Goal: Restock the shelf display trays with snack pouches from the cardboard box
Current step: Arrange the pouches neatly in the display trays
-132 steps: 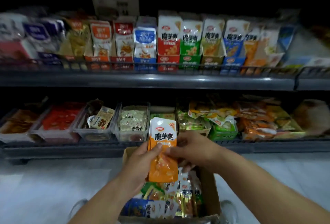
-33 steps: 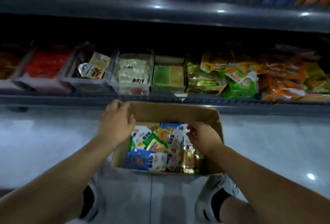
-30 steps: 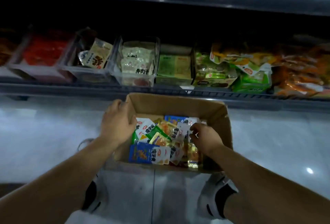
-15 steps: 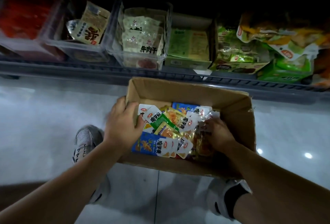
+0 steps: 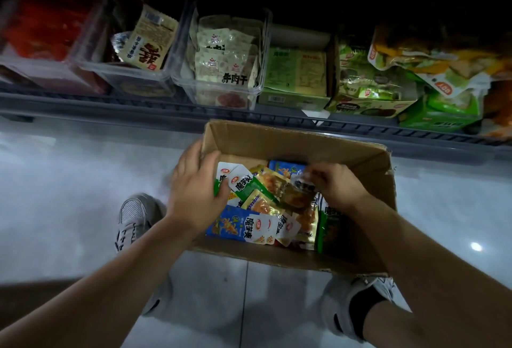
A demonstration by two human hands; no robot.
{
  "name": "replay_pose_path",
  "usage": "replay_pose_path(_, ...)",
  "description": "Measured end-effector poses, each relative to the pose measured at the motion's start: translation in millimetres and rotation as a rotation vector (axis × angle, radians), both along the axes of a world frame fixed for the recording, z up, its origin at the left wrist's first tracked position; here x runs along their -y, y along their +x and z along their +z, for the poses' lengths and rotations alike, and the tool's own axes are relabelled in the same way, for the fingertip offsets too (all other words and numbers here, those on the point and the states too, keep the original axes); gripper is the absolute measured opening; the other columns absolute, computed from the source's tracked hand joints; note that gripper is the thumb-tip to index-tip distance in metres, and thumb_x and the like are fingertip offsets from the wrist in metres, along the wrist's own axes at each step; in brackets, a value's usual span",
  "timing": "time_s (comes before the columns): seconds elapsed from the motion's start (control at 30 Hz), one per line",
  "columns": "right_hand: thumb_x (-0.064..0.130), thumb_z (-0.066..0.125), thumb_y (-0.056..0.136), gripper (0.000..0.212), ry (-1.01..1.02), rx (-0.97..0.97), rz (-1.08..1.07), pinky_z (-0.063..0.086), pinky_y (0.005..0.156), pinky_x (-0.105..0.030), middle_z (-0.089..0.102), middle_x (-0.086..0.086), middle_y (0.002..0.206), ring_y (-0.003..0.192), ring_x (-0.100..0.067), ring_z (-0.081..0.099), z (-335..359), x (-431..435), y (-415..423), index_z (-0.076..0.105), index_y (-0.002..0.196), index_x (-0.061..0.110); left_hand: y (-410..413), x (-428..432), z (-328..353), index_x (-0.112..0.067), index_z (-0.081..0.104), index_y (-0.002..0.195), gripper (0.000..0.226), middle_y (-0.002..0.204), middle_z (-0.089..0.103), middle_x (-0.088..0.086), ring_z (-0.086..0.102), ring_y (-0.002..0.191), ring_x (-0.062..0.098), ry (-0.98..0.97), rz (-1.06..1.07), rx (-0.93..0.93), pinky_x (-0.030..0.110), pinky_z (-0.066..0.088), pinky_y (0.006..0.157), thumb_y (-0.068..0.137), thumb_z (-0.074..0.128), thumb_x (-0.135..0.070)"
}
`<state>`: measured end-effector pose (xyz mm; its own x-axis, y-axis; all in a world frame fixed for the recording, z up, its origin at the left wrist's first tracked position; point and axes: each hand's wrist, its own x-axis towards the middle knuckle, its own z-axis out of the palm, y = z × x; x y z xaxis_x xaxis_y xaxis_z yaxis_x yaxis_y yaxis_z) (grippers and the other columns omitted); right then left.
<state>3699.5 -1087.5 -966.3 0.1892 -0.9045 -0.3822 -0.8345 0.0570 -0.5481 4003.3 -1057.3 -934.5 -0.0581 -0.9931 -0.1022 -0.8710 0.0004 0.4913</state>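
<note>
Orange pouch (image 5: 300, 197) in curled right hand (image 5: 339, 188)

Motion blur is smearing the right hand (image 5: 336, 189) and its pouch (image 5: 299, 198). The left edge is cropping the red tray (image 5: 52, 74).

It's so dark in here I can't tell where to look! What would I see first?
The open cardboard box on the pale floor, in the middle, stuffed with bright snack pouches. The left hand grips its left wall while the right hand pinches a blurry pouch inside. Behind it, clear trays of snacks line the low shelf.
</note>
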Motion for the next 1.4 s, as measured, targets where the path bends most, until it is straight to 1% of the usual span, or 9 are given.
replay_pose_path(0.13, 0.027, 0.058, 0.1, 0.014, 0.007, 0.394, -0.026, 0.058, 0.062, -0.025, 0.07, 0.008, 0.089, 0.074, -0.009, 0.069, 66, 27, 50, 0.072, 0.1, 0.025, -12, 2, 28, -0.026, 0.048, 0.145, 0.06, 0.163, 0.03, -0.005, 0.03, 0.15, 0.017, 0.069, -0.16, -0.115, 0.042, 0.025, 0.12, 0.093, 0.067, -0.049)
replay_pose_path(0.23, 0.018, 0.064, 0.097, 0.01, 0.025, 0.622, -0.064, 0.061, 0.062, -0.037, 0.072, 0.005, 0.082, 0.069, -0.02, 0.069, 84, 36, 79, 0.073, 0.098, 0.02, -25, 7, 50, -0.032, 0.057, 0.128, 0.036, 0.117, 0.073, -0.012, 0.07, 0.107, 0.007, 0.501, 0.007, -0.613, 0.044, 0.055, 0.102, 0.095, 0.07, -0.036)
replay_pose_path(0.33, 0.017, 0.069, 0.094, 0.011, 0.075, 0.735, -0.262, 0.062, 0.069, -0.043, 0.074, -0.008, 0.087, 0.075, -0.026, 0.071, 69, 37, 78, 0.069, 0.104, 0.022, -17, 14, 47, -0.027, 0.065, 0.11, 0.013, 0.096, 0.079, -0.012, 0.077, 0.087, 0.008, 0.39, 0.154, -0.71, 0.041, 0.063, 0.085, 0.1, 0.064, -0.018)
replay_pose_path(0.5, 0.028, 0.064, 0.096, 0.021, 0.221, -0.049, -0.147, 0.051, 0.069, -0.028, 0.07, -0.003, 0.109, 0.086, -0.015, 0.063, -19, 9, 18, 0.066, 0.118, 0.025, 4, 16, 38, -0.022, 0.069, 0.111, 0.015, 0.095, 0.08, -0.007, 0.078, 0.085, 0.014, 0.33, 0.354, -0.847, 0.032, 0.064, 0.074, 0.102, 0.061, -0.013)
replay_pose_path(0.7, 0.04, 0.074, 0.081, 0.048, 0.221, -0.349, -0.033, 0.048, 0.1, -0.044, 0.056, -0.005, 0.128, 0.122, -0.028, 0.049, -65, -10, 1, 0.06, 0.127, 0.032, 2, 17, 27, -0.023, 0.07, 0.103, 0.016, 0.089, 0.08, -0.005, 0.078, 0.08, 0.013, 0.297, 0.371, -0.869, 0.025, 0.062, 0.064, 0.1, 0.063, -0.01)
replay_pose_path(0.9, 0.045, 0.073, 0.081, 0.069, 0.217, -0.395, -0.024, 0.035, 0.109, -0.042, 0.043, -0.006, 0.14, 0.134, -0.029, 0.034, -74, -17, 0, 0.044, 0.142, 0.031, 1, 17, 22, -0.018, 0.069, 0.104, 0.015, 0.087, 0.08, -0.005, 0.077, 0.077, 0.012, 0.275, 0.367, -0.882, 0.021, 0.058, 0.06, 0.1, 0.061, -0.006)
replay_pose_path(1.17, 0.036, 0.062, 0.096, 0.023, 0.27, -0.308, -0.022, 0.052, 0.098, -0.037, 0.064, -0.001, 0.125, 0.116, -0.022, 0.057, -63, -9, -6, 0.067, 0.118, 0.035, -2, 15, 23, -0.017, 0.069, 0.107, 0.014, 0.086, 0.08, -0.009, 0.077, 0.076, 0.01, 0.282, 0.356, -0.864, 0.018, 0.056, 0.056, 0.1, 0.061, -0.008)
replay_pose_path(1.27, 0.051, 0.056, 0.097, 0.024, 0.263, -0.31, 0.016, 0.047, 0.098, -0.038, 0.066, 0.004, 0.115, 0.111, -0.022, 0.059, -43, 0, -7, 0.069, 0.111, 0.037, -3, 15, 25, -0.019, 0.068, 0.108, 0.015, 0.087, 0.08, -0.009, 0.077, 0.076, 0.01, 0.301, 0.361, -0.874, 0.019, 0.057, 0.057, 0.101, 0.06, -0.009)
replay_pose_path(1.4, 0.028, 0.054, 0.101, 0.021, 0.183, -0.203, -0.043, 0.051, 0.085, -0.031, 0.07, -0.006, 0.119, 0.103, -0.024, 0.066, -9, 10, -12, 0.067, 0.118, 0.029, -4, 13, 27, -0.02, 0.068, 0.112, 0.015, 0.093, 0.08, -0.006, 0.078, 0.08, 0.014, 0.328, 0.361, -0.873, 0.023, 0.059, 0.058, 0.102, 0.06, -0.012)
